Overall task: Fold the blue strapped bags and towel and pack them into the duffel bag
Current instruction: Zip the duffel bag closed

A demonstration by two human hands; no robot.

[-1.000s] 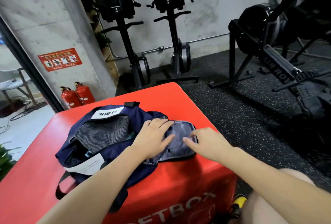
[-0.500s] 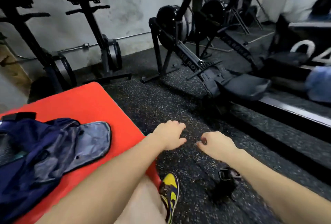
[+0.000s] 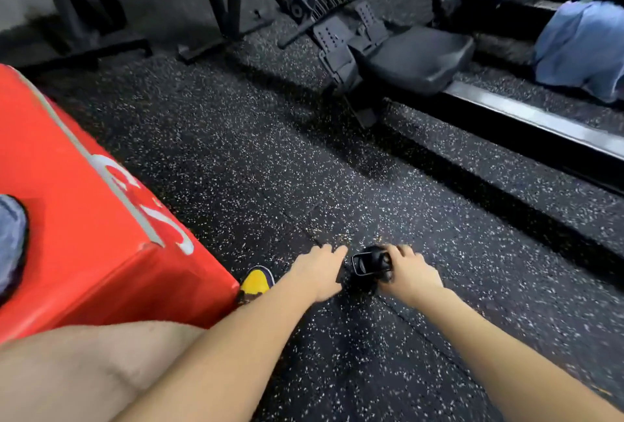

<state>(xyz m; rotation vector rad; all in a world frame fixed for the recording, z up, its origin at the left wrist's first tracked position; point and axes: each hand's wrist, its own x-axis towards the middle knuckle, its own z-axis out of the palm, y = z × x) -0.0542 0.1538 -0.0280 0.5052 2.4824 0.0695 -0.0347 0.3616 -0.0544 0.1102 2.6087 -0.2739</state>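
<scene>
Duffel bag (image 3: 11, 239) shows only as a sliver of blue-grey fabric at the far left edge, resting on top of the red box (image 3: 101, 219); most of it lies outside the view, so whether it holds anything cannot be told from here. No towel can be picked out for certain. A light blue bundle of cloth (image 3: 580, 47) lies far right, beside the rowing machine (image 3: 415, 57), and it may be one of the things to be packed, though that is a guess.

Both hands are down at the speckled rubber floor (image 3: 236, 151), near the middle of the scene. The right hand (image 3: 410, 271) has its fingers curled onto a small black object (image 3: 369, 264) lying on the floor; what it is stays unclear, perhaps a clip or a buckle. The left hand (image 3: 319, 269) sits just beside it, fingers fairly straight and gripping nothing. A yellow shoe (image 3: 256, 281) peeks out next to the box.

Judging by this, packing is not finished: the person is gathering something off the floor, well apart from the bag, and it has yet to go in.
</scene>
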